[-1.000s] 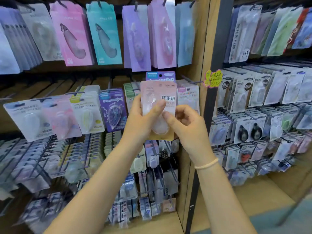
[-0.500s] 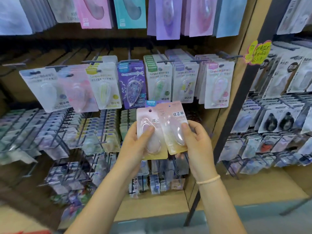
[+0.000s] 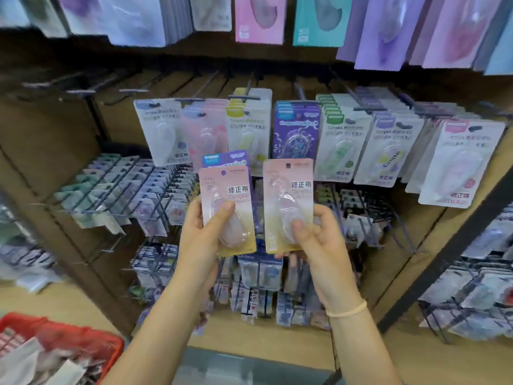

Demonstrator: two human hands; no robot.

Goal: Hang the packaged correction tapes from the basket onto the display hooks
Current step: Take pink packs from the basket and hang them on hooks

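Head view: you hold two pink packaged correction tapes upright in front of the display hooks, long axes vertical, hang holes at the top, printed faces toward you. Your left hand grips the left pink pack, thumb across its blister, with a purple pack stacked behind it. Your right hand pinches the right pink pack near its lower edge, fingers curled. The two packs sit side by side, just apart. Both forearms reach up from below. The red basket lies at lower left
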